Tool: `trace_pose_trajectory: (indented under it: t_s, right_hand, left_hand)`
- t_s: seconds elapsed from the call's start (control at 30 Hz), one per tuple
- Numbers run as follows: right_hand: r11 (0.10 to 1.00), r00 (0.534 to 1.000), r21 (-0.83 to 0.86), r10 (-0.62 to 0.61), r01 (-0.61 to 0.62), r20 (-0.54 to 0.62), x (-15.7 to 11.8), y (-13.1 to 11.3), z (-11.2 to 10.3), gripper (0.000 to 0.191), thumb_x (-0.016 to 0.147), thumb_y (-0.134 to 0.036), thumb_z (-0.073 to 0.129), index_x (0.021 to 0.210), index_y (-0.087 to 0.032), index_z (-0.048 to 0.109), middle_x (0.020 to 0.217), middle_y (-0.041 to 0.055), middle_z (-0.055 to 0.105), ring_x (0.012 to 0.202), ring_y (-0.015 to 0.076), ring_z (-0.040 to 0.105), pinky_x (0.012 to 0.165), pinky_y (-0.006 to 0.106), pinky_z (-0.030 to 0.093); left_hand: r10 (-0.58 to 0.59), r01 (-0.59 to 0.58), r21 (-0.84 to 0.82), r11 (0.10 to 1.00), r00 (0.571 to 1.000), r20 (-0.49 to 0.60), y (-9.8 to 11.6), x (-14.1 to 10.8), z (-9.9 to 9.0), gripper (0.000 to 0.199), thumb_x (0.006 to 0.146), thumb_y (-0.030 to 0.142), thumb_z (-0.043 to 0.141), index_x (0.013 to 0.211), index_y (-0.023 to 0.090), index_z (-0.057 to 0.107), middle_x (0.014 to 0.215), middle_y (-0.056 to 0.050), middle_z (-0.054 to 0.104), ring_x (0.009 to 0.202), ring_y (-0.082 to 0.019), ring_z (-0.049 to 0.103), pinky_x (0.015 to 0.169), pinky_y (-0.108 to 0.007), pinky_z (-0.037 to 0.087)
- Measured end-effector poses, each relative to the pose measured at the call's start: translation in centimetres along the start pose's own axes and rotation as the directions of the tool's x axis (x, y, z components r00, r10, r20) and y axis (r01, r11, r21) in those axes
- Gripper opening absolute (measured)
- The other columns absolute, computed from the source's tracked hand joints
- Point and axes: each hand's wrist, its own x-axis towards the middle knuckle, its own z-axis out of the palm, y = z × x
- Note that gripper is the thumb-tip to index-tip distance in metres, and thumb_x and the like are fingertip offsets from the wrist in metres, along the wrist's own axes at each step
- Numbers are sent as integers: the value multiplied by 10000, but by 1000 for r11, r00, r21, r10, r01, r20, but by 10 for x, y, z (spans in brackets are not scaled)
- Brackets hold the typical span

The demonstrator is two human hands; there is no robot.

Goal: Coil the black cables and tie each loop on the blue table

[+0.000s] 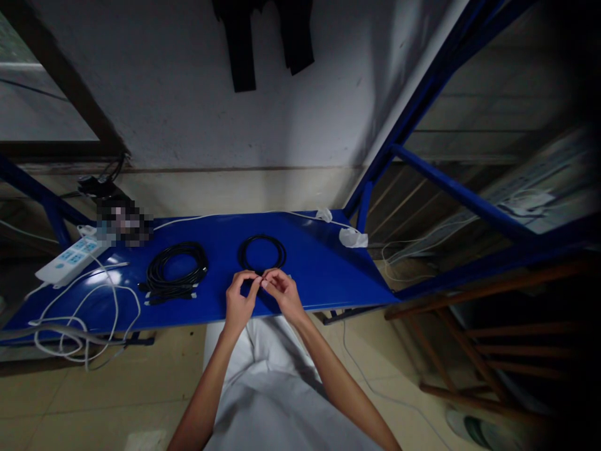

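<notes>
A thin black cable (pixel 283 249) lies coiled into a ring on the blue table, its near side hidden behind my fingers. My left hand (pixel 241 299) pinches at this near side with thumb and forefinger. Right beside it, my right hand (pixel 283 292) pinches too, the fingertips of both hands almost meeting. A small dark bit shows between them, too small to make out in detail. To the left sits a thicker stack of coiled black cables (pixel 181 288) with several plug ends at its near side.
A white power strip (pixel 70 258) and loose white cords (pixel 115 300) occupy the blue table's (pixel 323 269) left end. Crumpled white pieces (pixel 353 238) lie at its back right. A blue frame (pixel 422 166) rises on the right, with a wooden chair (pixel 469 363) below.
</notes>
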Motion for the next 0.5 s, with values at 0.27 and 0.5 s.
trace_pose_trajectory:
  t_s: [0.27, 0.5]
  right_hand:
    - [994, 998, 85, 68, -69, 8, -2, -2, 2, 336, 848, -484, 906, 932, -244, 687, 984, 17, 677, 897, 190, 659, 912, 339, 567]
    - [992, 998, 111, 57, -59, 18, -3, -5, 4, 328, 862, -480, 897, 921, -239, 682, 1062, 34, 689, 906, 186, 670, 915, 346, 570]
  left_hand:
    - [-26, 26, -1, 1000, 1000, 8, -1, -1, 0, 126, 1052, 356, 685, 1064, 234, 714, 1084, -81, 739, 1081, -241, 710, 1004, -392, 554]
    - [-83, 84, -14, 996, 996, 23, -8, -2, 1, 149, 1059, 376, 673, 1062, 232, 710, 1087, -81, 745, 1079, -242, 716, 1013, -390, 550]
